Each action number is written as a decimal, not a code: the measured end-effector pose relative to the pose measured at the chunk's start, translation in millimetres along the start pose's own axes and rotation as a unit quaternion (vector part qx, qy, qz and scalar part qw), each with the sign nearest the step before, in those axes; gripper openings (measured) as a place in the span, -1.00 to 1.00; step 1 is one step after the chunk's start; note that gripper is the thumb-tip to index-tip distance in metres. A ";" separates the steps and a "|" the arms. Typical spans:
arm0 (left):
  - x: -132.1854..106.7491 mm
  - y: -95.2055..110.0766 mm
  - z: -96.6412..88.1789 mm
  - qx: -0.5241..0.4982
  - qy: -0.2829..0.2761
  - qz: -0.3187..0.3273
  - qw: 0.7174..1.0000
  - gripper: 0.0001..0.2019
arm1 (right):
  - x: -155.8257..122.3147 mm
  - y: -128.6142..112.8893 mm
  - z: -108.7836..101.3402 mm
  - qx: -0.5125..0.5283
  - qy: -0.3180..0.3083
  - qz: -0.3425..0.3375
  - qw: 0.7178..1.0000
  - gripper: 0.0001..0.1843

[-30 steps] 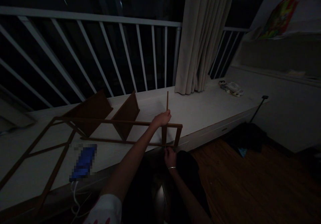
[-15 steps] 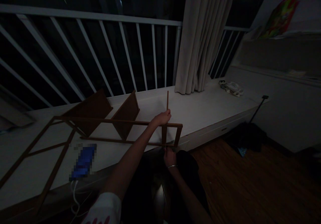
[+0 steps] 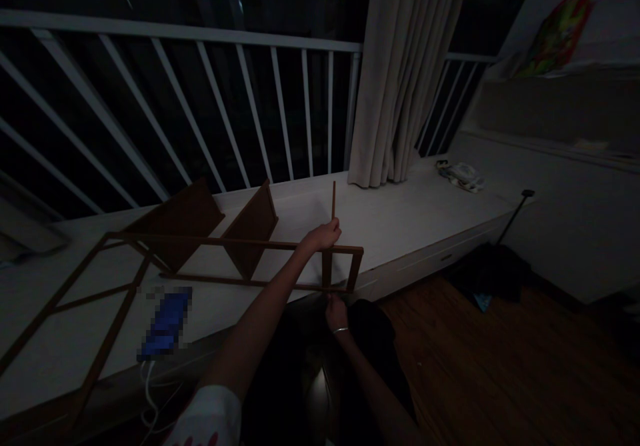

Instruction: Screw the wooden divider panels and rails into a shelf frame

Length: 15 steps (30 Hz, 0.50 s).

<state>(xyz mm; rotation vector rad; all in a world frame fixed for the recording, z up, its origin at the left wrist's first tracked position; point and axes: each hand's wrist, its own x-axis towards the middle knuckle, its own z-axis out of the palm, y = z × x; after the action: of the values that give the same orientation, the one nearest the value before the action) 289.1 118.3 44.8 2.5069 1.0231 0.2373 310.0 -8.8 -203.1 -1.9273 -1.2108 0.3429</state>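
Observation:
A brown wooden shelf frame (image 3: 280, 244) lies on its side on the white ledge. Two wooden shelf boards stand across it: one board (image 3: 253, 226) near the middle and a larger one (image 3: 175, 223) to the left. Toward the right end, my left hand (image 3: 326, 234) is closed around a third shelf board (image 3: 334, 199), seen almost edge-on. Below it, at the near rail, my right hand (image 3: 337, 313) has its fingers pinched together at the frame. Whatever it holds is too small and dark to make out.
A blurred-out blue device (image 3: 167, 323) with a white cable (image 3: 149, 393) lies left of my arm. Behind the ledge (image 3: 395, 223) are a white railing (image 3: 280, 41) and a beige curtain (image 3: 400, 86). A coiled cord (image 3: 465, 176) rests at the right, above a dark heap (image 3: 495, 273) on the floor.
My right hand has shifted very slightly at the near rail. The left hand, boards and frame stay practically where they were.

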 end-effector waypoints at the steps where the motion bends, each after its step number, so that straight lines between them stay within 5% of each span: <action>1: 0.0 0.0 0.2 0.000 0.001 0.005 1.000 -0.75 | 0.0 0.8 -0.3 0.012 0.003 0.001 1.000 -0.64; 6: 0.4 -1.1 1.6 -0.001 0.003 0.012 1.000 -0.73 | -1.3 5.6 -2.2 0.105 0.020 0.032 0.994 -0.59; 10: 1.0 -1.6 2.1 0.001 0.003 0.013 1.000 -0.74 | -2.9 5.5 -2.6 0.330 -0.004 0.130 0.935 -0.53; 15: 1.7 -1.0 2.4 0.006 0.004 0.007 1.000 -0.74 | -2.5 -1.6 -4.3 0.400 -0.034 0.161 0.902 -0.44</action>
<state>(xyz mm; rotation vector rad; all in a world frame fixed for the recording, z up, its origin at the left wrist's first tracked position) 290.4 119.3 42.2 2.5265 1.0137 0.2460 310.3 -12.8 -199.6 -1.3688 -0.6154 0.9280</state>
